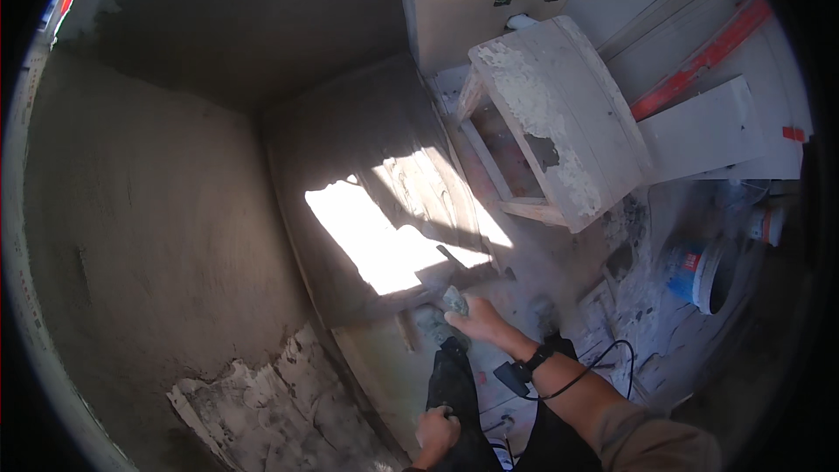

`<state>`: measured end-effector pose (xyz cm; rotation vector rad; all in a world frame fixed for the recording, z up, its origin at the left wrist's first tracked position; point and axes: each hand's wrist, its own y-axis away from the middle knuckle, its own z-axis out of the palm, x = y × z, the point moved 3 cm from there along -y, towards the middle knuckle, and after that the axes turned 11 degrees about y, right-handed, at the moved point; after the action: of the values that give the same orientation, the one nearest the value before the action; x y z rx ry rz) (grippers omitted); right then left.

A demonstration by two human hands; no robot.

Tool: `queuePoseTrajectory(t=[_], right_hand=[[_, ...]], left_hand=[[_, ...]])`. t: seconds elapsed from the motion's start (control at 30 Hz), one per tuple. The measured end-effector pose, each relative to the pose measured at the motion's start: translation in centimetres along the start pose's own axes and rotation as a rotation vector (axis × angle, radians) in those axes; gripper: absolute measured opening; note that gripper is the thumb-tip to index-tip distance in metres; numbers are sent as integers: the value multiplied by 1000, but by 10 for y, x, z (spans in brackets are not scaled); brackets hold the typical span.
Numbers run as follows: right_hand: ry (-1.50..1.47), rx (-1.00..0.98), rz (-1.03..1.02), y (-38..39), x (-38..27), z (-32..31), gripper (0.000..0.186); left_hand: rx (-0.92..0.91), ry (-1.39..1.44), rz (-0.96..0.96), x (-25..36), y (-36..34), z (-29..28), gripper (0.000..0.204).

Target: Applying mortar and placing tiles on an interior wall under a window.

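Observation:
My right hand (482,321) is closed round the pale, plaster-caked handle (454,300) of what looks like a trowel. A dark flat blade (437,273) lies just beyond it, over wet grey mortar (345,144) spread on the floor. Down by my left thigh, my left hand (436,430) is curled closed. A small dark end of something (447,409) shows at its top, too little to name. A strap with a black box (514,376) and a cable sits on my right wrist.
A plaster-spattered wooden bench (559,114) stands at the far right. Beyond my right arm is a blue-and-white bucket (699,275). Freshly coated grey wall (166,210) rises on the left, with a rough patch (271,411) low down. Bright sunlight (376,240) falls across the mortar.

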<state>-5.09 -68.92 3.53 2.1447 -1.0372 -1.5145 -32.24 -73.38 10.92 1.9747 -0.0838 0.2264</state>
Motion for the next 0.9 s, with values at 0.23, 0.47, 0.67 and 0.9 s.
queuePoseTrajectory(t=[0.23, 0.47, 0.67, 0.9], right_hand=[[-171, 58, -47, 56, 32, -41, 57], [-131, 118, 7, 132, 78, -101, 53], [-92, 309, 8, 234, 160, -151, 37], [-369, 773, 612, 405, 313, -245, 29]], left_hand=[[6, -151, 55, 24, 14, 14, 29], [71, -331, 130, 40, 22, 55, 27], [58, -430, 234, 59, 24, 102, 27], [16, -447, 212, 112, 34, 121, 29]])
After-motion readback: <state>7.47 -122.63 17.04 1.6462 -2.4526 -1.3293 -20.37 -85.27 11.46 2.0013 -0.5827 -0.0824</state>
